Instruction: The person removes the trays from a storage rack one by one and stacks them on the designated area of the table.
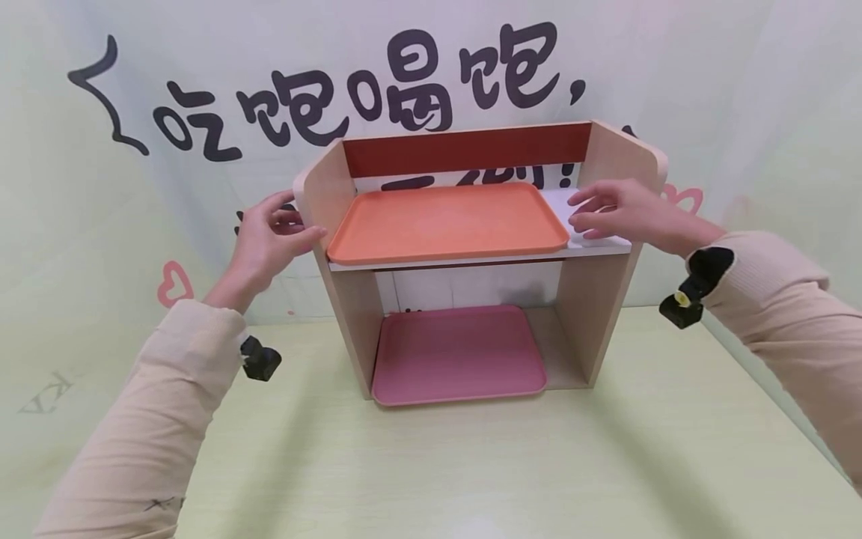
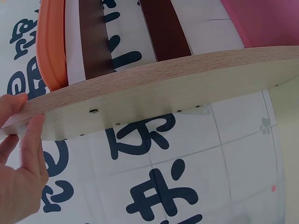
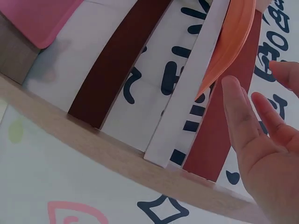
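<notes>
My left hand [image 1: 269,238] is at the upper left side panel [image 1: 328,196] of a small wooden two-tier shelf, fingers loosely bent. In the left wrist view its fingertips overlap the panel's rounded edge; firm contact cannot be told. My right hand [image 1: 622,213] hovers over the right end of the white upper board [image 1: 598,245], fingers slightly bent and apart, holding nothing. An orange tray [image 1: 447,221] lies on that board, with a gap to the right hand. A pink tray [image 1: 461,355] lies on the lower level, its front edge sticking out slightly.
The shelf's right side panel [image 1: 599,314] stands beside my right forearm. A red back strip [image 1: 465,150] spans the top. The shelf stands on a pale table [image 1: 471,464] against a printed cloth [image 1: 222,45] with dark characters.
</notes>
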Demonstrator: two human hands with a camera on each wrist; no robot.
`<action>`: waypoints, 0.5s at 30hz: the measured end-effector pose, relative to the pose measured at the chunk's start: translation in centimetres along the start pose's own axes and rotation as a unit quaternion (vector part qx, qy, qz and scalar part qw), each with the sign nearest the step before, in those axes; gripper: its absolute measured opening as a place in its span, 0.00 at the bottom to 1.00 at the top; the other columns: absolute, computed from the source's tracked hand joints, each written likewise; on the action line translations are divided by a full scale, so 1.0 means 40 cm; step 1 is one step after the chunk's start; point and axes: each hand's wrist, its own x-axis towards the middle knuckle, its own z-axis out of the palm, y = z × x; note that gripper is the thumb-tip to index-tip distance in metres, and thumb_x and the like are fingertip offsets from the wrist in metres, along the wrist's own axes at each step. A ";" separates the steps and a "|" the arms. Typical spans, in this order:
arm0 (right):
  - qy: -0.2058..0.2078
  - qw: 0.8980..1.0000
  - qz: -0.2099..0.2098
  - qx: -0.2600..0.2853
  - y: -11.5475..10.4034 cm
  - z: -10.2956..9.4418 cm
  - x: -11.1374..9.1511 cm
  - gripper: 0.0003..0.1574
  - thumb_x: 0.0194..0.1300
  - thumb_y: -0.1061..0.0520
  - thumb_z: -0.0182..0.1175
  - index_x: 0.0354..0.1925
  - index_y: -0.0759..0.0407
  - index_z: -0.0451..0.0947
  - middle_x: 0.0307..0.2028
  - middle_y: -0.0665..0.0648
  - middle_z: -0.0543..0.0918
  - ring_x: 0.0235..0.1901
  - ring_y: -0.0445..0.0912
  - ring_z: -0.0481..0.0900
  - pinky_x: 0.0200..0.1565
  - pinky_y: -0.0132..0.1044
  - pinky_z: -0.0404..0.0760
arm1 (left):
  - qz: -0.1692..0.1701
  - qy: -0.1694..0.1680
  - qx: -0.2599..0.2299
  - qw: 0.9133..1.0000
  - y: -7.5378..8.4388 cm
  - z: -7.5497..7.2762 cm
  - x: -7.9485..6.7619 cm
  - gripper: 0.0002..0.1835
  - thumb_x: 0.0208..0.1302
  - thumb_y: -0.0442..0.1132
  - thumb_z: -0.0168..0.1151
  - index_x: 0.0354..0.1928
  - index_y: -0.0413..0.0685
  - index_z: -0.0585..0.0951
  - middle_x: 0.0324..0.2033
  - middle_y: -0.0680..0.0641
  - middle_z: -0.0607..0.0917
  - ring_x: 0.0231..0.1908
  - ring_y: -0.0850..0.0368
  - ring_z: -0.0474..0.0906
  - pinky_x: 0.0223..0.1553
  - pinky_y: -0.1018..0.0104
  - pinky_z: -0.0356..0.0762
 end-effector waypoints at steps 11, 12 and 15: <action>-0.022 0.998 0.054 -0.011 0.012 0.029 0.062 0.30 0.59 0.53 0.57 0.56 0.67 0.64 0.47 0.66 0.72 0.39 0.48 0.77 0.38 0.29 0.77 | -0.004 0.000 -0.007 1.000 0.000 0.001 -0.001 0.35 0.53 0.44 0.63 0.63 0.52 0.62 0.46 0.41 0.73 0.43 0.51 0.73 0.40 0.63 0.76; -0.020 0.998 0.059 -0.013 0.013 0.031 0.065 0.31 0.59 0.53 0.57 0.56 0.67 0.63 0.47 0.66 0.72 0.39 0.48 0.76 0.38 0.29 0.77 | -0.003 0.001 -0.007 1.000 0.000 0.001 0.000 0.35 0.53 0.44 0.63 0.63 0.52 0.62 0.46 0.41 0.73 0.43 0.51 0.73 0.39 0.63 0.76; -0.017 0.997 0.070 -0.011 0.013 0.037 0.074 0.32 0.58 0.53 0.58 0.56 0.68 0.63 0.48 0.66 0.71 0.39 0.49 0.75 0.37 0.29 0.77 | -0.002 0.005 -0.002 1.000 -0.003 0.001 0.000 0.36 0.52 0.45 0.64 0.63 0.52 0.62 0.46 0.41 0.73 0.43 0.52 0.74 0.40 0.63 0.76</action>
